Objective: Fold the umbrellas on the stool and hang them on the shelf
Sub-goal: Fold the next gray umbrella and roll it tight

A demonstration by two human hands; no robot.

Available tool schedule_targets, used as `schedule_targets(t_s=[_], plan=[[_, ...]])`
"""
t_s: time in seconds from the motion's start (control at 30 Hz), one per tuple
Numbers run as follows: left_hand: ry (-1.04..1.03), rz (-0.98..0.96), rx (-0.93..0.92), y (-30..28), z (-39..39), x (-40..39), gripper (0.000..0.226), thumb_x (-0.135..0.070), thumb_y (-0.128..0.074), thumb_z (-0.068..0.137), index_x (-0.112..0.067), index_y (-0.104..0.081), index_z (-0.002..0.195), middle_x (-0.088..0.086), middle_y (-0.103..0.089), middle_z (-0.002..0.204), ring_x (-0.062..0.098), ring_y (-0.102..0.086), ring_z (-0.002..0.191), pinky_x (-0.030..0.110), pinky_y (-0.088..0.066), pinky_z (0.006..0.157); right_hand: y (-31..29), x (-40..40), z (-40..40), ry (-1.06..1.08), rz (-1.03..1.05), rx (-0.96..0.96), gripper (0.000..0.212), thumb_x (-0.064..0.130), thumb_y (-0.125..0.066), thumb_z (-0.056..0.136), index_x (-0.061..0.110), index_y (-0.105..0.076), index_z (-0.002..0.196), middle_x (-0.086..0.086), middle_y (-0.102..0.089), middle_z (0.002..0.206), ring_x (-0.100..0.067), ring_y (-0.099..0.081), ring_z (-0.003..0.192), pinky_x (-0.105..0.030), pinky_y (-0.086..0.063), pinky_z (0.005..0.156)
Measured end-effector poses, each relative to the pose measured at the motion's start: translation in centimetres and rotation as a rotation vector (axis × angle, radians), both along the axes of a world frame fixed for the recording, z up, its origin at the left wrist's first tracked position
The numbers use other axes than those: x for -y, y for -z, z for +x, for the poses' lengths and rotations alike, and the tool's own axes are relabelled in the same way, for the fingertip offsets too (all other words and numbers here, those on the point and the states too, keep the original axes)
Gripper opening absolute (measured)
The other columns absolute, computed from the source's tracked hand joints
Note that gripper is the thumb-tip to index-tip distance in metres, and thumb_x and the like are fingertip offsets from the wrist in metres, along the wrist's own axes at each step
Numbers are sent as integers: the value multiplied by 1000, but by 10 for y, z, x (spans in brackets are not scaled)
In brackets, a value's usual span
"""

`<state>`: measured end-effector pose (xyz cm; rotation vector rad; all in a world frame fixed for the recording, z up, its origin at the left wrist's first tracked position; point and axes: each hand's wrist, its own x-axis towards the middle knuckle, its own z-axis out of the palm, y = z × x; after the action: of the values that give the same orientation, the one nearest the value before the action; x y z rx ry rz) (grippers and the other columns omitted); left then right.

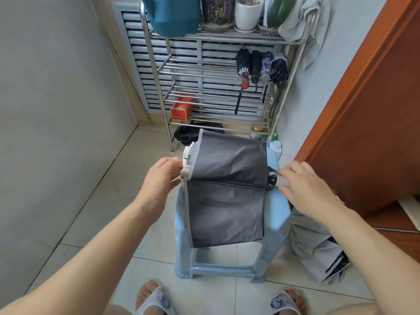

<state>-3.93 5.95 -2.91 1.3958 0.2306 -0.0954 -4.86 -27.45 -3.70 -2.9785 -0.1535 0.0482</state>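
A collapsed umbrella point(227, 189) with dark grey panels and a pale grey edge lies crosswise on a light blue plastic stool point(280, 214), its cloth spread loose over the seat. My left hand point(162, 178) touches its white handle end at the left with fingertips. My right hand point(306, 187) hovers at the black tip end on the right, fingers extended. Several folded umbrellas point(261, 64) hang from the top tier of the steel shelf point(168, 87) behind the stool.
Another grey umbrella point(316, 246) lies on the floor right of the stool. A wooden door point(363, 110) stands close at the right. The shelf carries pots, a teal bag, a red tin and small jars. My slippered feet are near the stool's legs.
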Motion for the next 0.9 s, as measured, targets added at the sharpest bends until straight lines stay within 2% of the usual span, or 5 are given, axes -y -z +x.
schedule_targets(t_s=[0.27,0.43,0.53,0.7,0.9], plan=[[-3,291,63,10,-6,-7,4,-28,-68,93,-24,-69,93,-5,-73,99,12,-65,90,38,-51,94,-12,-22,13,125,383,14,59,1,-52,94,17,-45,151,-4,-49,149,-27,-39,137,-37,-31,113],[28,371,169,3,-5,-1,30,-9,-62,99,-34,-68,115,-16,-70,96,-2,-67,83,16,-53,79,-20,-40,29,209,697,-123,59,40,-50,103,33,-30,159,18,-47,151,-10,-46,137,-35,-34,111],[35,392,148,2,5,-1,22,-18,-60,103,-35,-68,113,-19,-61,72,1,-60,71,21,-50,79,-25,-51,41,223,909,-175,62,33,-52,106,24,-26,161,5,-50,150,-10,-48,126,-29,-35,104],[32,418,115,0,22,-3,13,-32,-66,100,-22,-74,97,-9,-58,69,10,-52,70,34,-46,78,-30,-57,56,318,1128,-190,62,22,-63,101,14,-36,157,-8,-50,150,-13,-51,119,-30,-39,102],[41,417,85,-2,27,-5,40,-52,-68,91,-18,-64,73,0,-49,73,17,-41,74,36,-37,75,-33,-58,58,368,1411,-176,58,8,-70,95,18,-49,148,4,-60,114,-12,-62,110,-37,-45,110]])
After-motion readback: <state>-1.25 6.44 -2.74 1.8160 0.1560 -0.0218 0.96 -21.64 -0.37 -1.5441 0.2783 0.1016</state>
